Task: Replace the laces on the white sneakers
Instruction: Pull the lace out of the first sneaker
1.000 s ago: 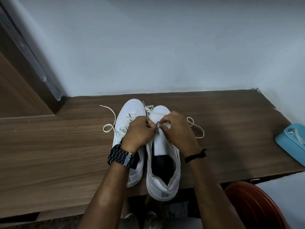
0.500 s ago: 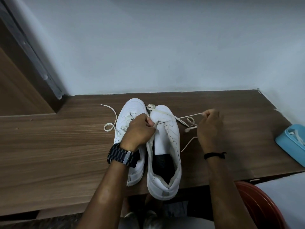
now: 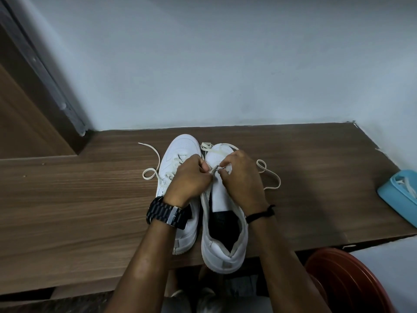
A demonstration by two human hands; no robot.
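Note:
Two white sneakers stand side by side on the wooden shelf [image 3: 79, 199], toes toward the wall. The left sneaker [image 3: 180, 150] carries a cream lace whose loose end [image 3: 153, 170] loops out to the left. The right sneaker [image 3: 223, 245] has its tongue laid open. My left hand [image 3: 189, 179], with a black watch on the wrist, and my right hand [image 3: 241, 179] meet over the right sneaker's front eyelets. Both pinch the cream lace [image 3: 270, 179], whose slack trails off to the right on the shelf.
A light blue tray [image 3: 397, 195] holding another lace sits at the shelf's right end. A red-brown round tub [image 3: 345, 281] stands below the shelf's front edge at lower right. A wall runs along the back, a door frame [image 3: 45, 71] at the left.
My right hand had pulled the lace out to the right half a second ago. It has come back to the sneaker and now pinches the lace beside my left hand.

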